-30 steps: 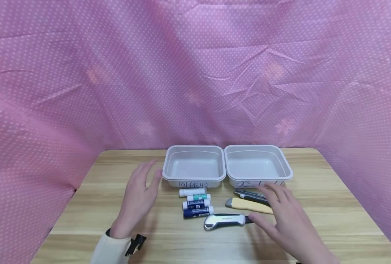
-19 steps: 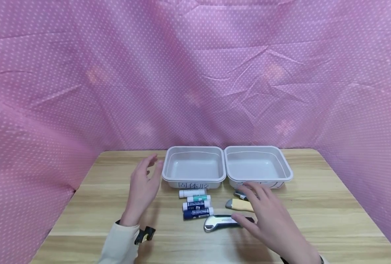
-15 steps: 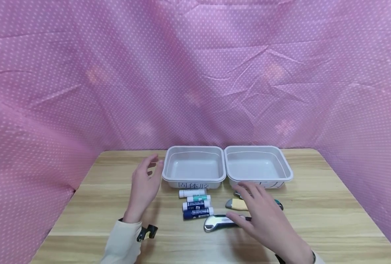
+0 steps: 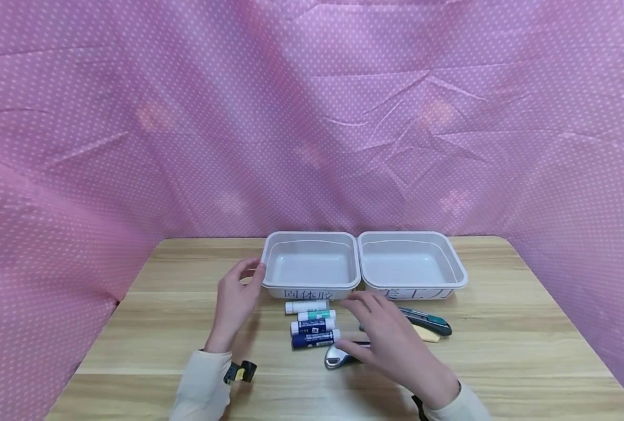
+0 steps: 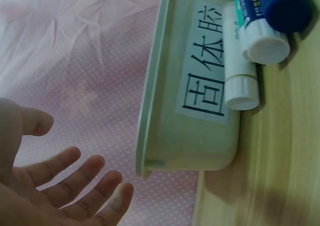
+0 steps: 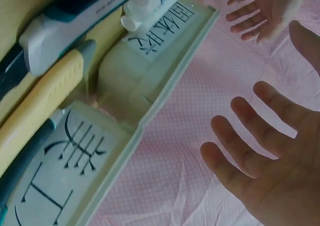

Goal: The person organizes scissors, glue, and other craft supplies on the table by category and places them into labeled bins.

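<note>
Two trays [image 4: 312, 269], four glue sticks [image 4: 313, 340], three knives [image 4: 426, 321]

Head view: over the table [image 4: 133, 339], forward and down, far enough back for left tray [image 4: 312, 269] and right tray [image 4: 412, 269]
Left wrist: at left hand [image 5: 42, 206], close, sideways, toward left tray
Right wrist: at right hand [image 6: 282, 186], close, aslant across both trays
Both wrists share: left tray, left hand

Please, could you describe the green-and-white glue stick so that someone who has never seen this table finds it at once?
On the wooden table, find the left white tray. Just in front of it, four glue sticks lie side by side. The green-and-white glue stick is second from the tray, and the only one of the four showing green.
</note>
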The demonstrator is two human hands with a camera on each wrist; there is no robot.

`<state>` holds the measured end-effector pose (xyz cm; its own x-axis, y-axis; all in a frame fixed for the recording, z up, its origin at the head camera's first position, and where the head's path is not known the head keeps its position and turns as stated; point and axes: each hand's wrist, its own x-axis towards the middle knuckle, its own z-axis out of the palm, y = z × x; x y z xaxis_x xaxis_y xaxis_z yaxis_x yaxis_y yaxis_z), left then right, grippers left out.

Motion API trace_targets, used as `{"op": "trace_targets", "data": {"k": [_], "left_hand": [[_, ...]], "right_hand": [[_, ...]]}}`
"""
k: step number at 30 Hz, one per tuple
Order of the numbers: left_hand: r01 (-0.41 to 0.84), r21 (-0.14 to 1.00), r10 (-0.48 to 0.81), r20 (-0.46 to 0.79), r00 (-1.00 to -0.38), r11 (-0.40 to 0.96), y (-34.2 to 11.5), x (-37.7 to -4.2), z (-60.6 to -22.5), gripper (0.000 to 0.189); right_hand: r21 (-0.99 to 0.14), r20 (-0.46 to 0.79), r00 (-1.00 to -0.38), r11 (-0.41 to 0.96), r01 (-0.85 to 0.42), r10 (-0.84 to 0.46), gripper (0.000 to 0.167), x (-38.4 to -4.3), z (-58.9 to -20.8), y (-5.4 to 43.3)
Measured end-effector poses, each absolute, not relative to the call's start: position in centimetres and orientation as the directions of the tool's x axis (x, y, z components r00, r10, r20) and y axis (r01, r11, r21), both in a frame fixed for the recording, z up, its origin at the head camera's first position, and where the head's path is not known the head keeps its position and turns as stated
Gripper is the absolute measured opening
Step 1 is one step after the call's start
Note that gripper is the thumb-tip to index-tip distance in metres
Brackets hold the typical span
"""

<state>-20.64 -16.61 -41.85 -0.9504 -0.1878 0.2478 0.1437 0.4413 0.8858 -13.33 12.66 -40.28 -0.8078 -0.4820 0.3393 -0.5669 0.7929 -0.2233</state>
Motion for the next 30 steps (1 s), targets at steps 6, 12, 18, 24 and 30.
{"op": "trace_targets", "data": {"k": [6,12,18,24,30], "left_hand": [[0.117,0.878,-0.171,0.219,-0.961,0.465,-16.6,-20.9,-42.6,0.042],[0.101,0.856,-0.183,0.221,-0.958,0.507,-16.7,-21.2,-43.2,0.044],[0.088,0.840,-0.172,0.210,-0.962,0.536,-16.8,-21.5,-43.9,0.050],[0.086,0.829,-0.157,0.206,-0.966,0.553,-16.8,-21.7,-44.6,0.056],[0.064,0.844,-0.144,0.165,-0.976,0.532,-16.8,-21.9,-45.2,0.056]], "right_hand": [[-0.214,0.307,-0.786,0.766,-0.606,-0.537,0.059,-14.2,-41.3,11.6],[-0.182,0.305,-0.746,0.733,-0.656,-0.592,0.050,-14.7,-42.6,10.5],[-0.198,0.285,-0.736,0.714,-0.672,-0.614,0.039,-15.1,-43.8,9.9],[-0.232,0.224,-0.755,0.719,-0.655,-0.616,0.034,-15.3,-44.7,9.5],[-0.250,0.172,-0.755,0.713,-0.655,-0.633,0.032,-15.6,-45.1,9.0]]}}
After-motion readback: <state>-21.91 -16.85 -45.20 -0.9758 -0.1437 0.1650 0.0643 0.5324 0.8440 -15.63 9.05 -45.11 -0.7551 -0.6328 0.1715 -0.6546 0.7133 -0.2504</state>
